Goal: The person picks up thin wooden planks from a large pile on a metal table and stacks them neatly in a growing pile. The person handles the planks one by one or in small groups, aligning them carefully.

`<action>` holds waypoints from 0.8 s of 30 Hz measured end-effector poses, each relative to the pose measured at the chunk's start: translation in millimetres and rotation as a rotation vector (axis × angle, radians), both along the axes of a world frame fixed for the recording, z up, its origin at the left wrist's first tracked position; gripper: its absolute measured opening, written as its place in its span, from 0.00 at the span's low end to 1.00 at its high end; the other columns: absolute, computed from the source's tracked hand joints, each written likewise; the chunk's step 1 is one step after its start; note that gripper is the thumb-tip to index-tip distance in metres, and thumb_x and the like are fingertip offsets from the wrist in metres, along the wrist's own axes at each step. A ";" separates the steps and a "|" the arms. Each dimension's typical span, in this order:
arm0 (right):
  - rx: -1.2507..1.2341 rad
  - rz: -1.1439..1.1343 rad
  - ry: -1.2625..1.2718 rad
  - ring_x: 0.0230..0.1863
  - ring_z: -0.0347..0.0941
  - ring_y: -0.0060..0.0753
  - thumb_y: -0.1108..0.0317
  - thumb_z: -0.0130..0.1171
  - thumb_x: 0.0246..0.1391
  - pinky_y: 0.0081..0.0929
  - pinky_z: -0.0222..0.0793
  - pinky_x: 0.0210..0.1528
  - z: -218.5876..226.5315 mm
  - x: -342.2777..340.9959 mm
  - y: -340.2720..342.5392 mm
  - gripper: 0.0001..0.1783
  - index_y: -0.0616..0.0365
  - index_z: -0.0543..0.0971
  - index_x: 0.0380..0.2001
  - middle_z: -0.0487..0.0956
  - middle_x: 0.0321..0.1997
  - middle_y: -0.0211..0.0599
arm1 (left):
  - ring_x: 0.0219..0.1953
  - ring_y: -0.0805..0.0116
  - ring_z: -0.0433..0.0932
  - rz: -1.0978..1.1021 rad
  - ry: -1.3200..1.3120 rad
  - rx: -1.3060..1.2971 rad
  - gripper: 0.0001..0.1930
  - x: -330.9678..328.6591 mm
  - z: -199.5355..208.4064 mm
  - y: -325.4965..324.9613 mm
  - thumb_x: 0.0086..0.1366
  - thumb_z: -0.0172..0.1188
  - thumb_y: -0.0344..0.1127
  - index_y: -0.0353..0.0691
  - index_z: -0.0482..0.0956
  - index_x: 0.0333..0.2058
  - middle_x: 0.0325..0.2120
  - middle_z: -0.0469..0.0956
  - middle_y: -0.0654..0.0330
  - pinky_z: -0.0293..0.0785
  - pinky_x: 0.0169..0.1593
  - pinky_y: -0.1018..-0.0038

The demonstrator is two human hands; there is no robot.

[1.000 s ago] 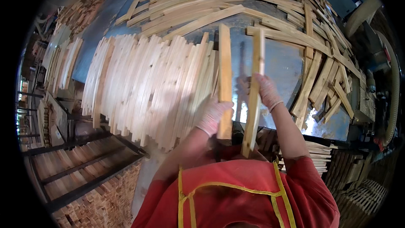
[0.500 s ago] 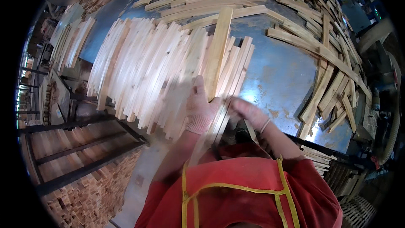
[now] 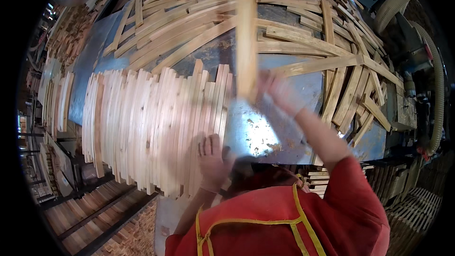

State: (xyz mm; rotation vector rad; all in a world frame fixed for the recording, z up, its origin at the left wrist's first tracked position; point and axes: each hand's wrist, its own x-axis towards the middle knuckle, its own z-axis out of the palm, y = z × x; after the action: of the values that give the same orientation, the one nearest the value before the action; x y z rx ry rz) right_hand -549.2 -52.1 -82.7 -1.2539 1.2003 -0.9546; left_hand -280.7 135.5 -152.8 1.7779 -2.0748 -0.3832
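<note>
My right hand [image 3: 279, 94], blurred by motion, grips the lower end of a wooden board [image 3: 246, 33]. The board stands out lengthwise away from me over the metal table [image 3: 298, 87]. My left hand [image 3: 214, 161] lies with its fingers stretched out at the near right end of a row of pale wooden strips [image 3: 147, 128]. These strips lie side by side, their ends uneven. Whether the left palm presses on the strips cannot be made out.
A loose heap of boards [image 3: 199, 9] spreads over the far table and down its right side [image 3: 350, 90]. Below left stands a dark-framed rack [image 3: 97, 213] of wood pieces. A ribbed hose [image 3: 436, 99] hangs at the right, and more strips [image 3: 57, 99] stand far left.
The board has risen off the row and moved away from me with my right hand. My left hand has let go of it and dropped nearer. The whole view has shifted too.
</note>
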 end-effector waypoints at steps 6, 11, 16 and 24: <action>-0.476 0.125 1.042 0.71 0.72 0.56 0.54 0.76 0.54 0.44 0.68 0.72 5.7 -159.9 -139.4 0.55 0.57 0.60 0.79 0.76 0.69 0.52 | 0.72 0.40 0.63 0.000 -0.447 -0.027 0.41 5.3 -9.5 5.5 0.55 0.72 0.46 0.46 0.71 0.68 0.68 0.66 0.47 0.59 0.73 0.39; -0.282 0.604 1.730 0.58 0.80 0.57 0.57 0.74 0.49 0.50 0.73 0.59 -44.7 -175.3 -101.7 0.47 0.46 0.68 0.73 0.84 0.55 0.44 | 0.65 0.43 0.68 0.039 -0.280 -0.170 0.36 11.8 -13.9 -5.8 0.49 0.68 0.39 0.47 0.75 0.60 0.60 0.70 0.50 0.63 0.68 0.42; -0.142 0.786 1.276 0.45 0.84 0.52 0.63 0.69 0.54 0.51 0.79 0.48 13.7 -147.3 -34.7 0.40 0.45 0.71 0.71 0.86 0.43 0.45 | 0.64 0.44 0.68 0.057 -0.229 -0.102 0.32 16.9 -5.4 1.3 0.52 0.70 0.44 0.47 0.77 0.58 0.59 0.70 0.52 0.63 0.67 0.42; 0.477 0.041 0.262 0.37 0.78 0.25 0.57 0.67 0.66 0.25 0.77 0.37 -67.2 -130.2 94.8 0.25 0.62 0.79 0.59 0.82 0.40 0.31 | 0.73 0.45 0.64 0.206 0.022 -0.080 0.33 58.7 -9.8 41.2 0.67 0.65 0.55 0.40 0.76 0.63 0.68 0.70 0.48 0.57 0.76 0.45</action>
State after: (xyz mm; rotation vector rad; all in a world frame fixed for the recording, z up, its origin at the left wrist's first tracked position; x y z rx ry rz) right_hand -679.4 42.7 -149.9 -1.0292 1.4943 -0.4396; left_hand -222.0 176.7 -162.6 1.9070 -1.8427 -0.2558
